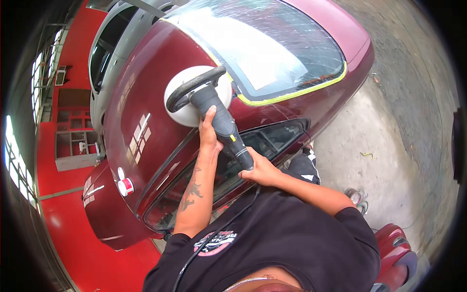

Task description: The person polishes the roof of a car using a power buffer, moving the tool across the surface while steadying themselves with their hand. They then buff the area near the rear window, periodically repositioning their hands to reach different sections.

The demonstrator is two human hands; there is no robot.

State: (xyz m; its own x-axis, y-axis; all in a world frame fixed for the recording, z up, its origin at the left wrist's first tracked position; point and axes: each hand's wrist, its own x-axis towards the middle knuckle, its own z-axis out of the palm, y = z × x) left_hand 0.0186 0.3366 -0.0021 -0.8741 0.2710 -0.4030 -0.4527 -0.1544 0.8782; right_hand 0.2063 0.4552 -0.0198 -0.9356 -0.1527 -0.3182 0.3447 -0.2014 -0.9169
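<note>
- red wall [48,155]: runs down the left side, beyond both cars, with a shelf unit [78,163] against it.
- maroon car [155,92]: fills the middle of the view, glossy, with pale window-shaped reflections on the roof.
- grey car [116,63]: stands on the far side of the maroon one, partly hidden by it.
- slanted glass [262,53]: adjoins the roof, streaked and bright, edged with yellow tape [262,103].
- black t-shirt [292,233]: covers the torso at the bottom, with a round print on the chest.
- black polisher [226,127]: lies slantwise over the roof, head end beside a corner of the taped glass, rear end pointing back toward the torso.
- black cable [180,277]: leaves the rear end and trails across the shirt.
- white round pad [187,117]: sits under the loop handle, apparently flat against the roof.
- right hand [261,171]: wraps the rear end closely, thumb and fingers curled around it.
- left hand [209,137]: grips the body nearer the head, one digit laid along it, the rest mostly hidden.
- red-and-white container [125,187]: rests on the maroon bodywork, well apart from both hands.
</note>
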